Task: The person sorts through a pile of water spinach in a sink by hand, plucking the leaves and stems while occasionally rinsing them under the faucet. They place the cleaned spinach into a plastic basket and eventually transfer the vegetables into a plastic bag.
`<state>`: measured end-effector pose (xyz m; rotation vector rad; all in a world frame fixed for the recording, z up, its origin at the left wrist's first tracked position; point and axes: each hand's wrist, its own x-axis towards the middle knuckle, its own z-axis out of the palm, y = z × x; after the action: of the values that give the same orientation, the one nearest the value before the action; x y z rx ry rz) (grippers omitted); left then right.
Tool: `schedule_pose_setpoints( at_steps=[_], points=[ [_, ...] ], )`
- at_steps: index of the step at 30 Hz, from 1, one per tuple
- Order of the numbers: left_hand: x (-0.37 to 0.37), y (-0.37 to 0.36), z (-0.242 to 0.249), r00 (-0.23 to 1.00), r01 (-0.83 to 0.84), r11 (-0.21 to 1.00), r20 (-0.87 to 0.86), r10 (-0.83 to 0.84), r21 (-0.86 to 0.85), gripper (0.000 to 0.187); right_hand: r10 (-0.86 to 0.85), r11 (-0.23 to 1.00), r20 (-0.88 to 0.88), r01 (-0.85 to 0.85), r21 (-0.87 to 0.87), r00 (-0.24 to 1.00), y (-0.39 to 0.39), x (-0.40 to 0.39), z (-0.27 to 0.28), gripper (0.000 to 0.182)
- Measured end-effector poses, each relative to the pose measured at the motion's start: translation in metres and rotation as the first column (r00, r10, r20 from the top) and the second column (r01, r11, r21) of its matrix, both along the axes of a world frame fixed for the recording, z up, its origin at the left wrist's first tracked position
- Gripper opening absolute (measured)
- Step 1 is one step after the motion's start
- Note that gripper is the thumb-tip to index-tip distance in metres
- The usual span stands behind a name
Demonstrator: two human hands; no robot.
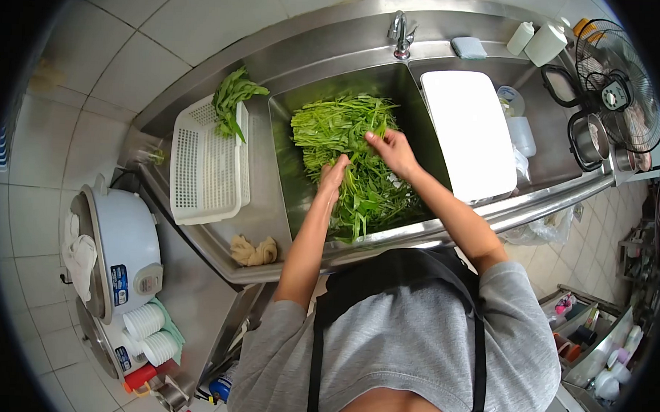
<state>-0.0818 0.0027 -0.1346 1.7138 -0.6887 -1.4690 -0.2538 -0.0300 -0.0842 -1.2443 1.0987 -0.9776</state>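
Observation:
A large heap of leafy greens (333, 126) with long stems, resembling water spinach, fills the middle of the steel sink basin (284, 168). My left hand (332, 178) is at the heap's near side, its fingers closed around some stems and leaves. To its upper right, my right hand (394, 151) pinches a piece of the greens between thumb and fingers. Leaves hang below the two hands toward the near wall of the basin. Left of the basin, a white perforated basket (192, 210) holds a small bunch of greens (235, 101) at its far corner.
A white board (467, 138) lies across the sink's right part. Behind the basin stands a faucet (401, 38); a fan (617, 92) is at far right. A tan cloth (253, 250) lies near the basket. Left are a rice cooker (136, 235) and stacked white cups (155, 334).

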Motion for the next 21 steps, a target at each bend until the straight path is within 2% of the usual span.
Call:
schedule_pose_setpoints(
  at_steps=[2,3,6,7,8,9,10,11,12,13,15,18,19,21],
  points=[
    [-0.002,0.005,-0.003,0.989,-0.127,0.991,-0.077,0.13,0.038,0.034,-0.081,0.996,-0.068,0.078,-0.044,0.994,0.013,0.013,-0.026,0.027],
    [0.01,0.0,-0.039,0.985,-0.161,0.984,-0.043,0.165,0.071,0.036,-0.152,0.986,0.001,0.152,-0.069,0.988,0.021,0.016,-0.03,0.028],
    [0.037,0.015,-0.037,0.914,-0.405,0.882,0.14,0.381,0.243,0.036,-0.244,0.968,0.0,0.244,-0.058,0.97,0.025,0.008,-0.033,0.027],
    [0.049,0.021,-0.036,0.931,-0.362,0.907,0.137,0.34,0.216,0.036,-0.184,0.982,0.01,0.184,-0.05,0.983,0.026,0.002,-0.033,0.031],
    [0.062,0.027,-0.036,0.946,-0.318,0.928,0.135,0.296,0.194,0.036,-0.016,1.0,-0.118,0.016,-0.001,0.993,0.027,-0.007,-0.04,0.032],
    [0.081,0.031,-0.059,0.966,-0.259,0.96,0.013,0.259,0.105,0.034,0.159,0.987,-0.232,-0.147,0.069,0.96,0.03,-0.017,-0.053,0.035],
    [0.074,0.033,-0.033,0.949,-0.314,0.945,0.071,0.308,0.091,0.031,0.334,0.942,-0.329,-0.299,0.153,0.883,0.031,-0.027,-0.067,0.037],
    [0.072,0.037,-0.012,0.953,-0.288,0.955,0.117,0.279,0.069,0.029,0.268,0.925,-0.671,-0.378,-0.02,0.691,0.047,-0.037,-0.095,0.039],
    [0.073,0.039,-0.002,0.954,-0.262,0.964,0.163,0.252,0.046,0.027,0.252,0.897,-0.817,-0.442,-0.005,0.519,0.05,-0.038,-0.103,0.04],
    [0.081,0.038,-0.006,0.971,-0.214,0.977,0.111,0.213,-0.001,0.028,0.213,0.863,-0.922,-0.506,0.022,0.324,0.054,-0.04,-0.111,0.042],
    [0.098,0.042,-0.021,0.991,-0.131,0.987,0.012,0.132,-0.09,0.028,0.474,0.808,-0.872,-0.452,0.377,0.119,0.039,-0.037,-0.122,0.043],
    [0.095,0.047,-0.009,0.967,-0.203,0.97,-0.184,0.177,-0.131,0.031,0.566,0.815,-0.79,-0.307,0.492,0.238,0.009,-0.025,-0.096,0.043],
    [0.097,0.048,-0.011,0.95,-0.212,0.966,-0.262,0.168,-0.149,0.031,0.521,0.843,-0.803,-0.321,0.432,0.289,0.005,-0.023,-0.101,0.04],
    [0.094,0.051,-0.004,0.963,-0.246,0.958,-0.147,0.225,-0.147,0.028,0.423,0.893,-0.815,-0.333,0.301,0.396,-0.002,-0.024,-0.114,0.033]
  ],
)
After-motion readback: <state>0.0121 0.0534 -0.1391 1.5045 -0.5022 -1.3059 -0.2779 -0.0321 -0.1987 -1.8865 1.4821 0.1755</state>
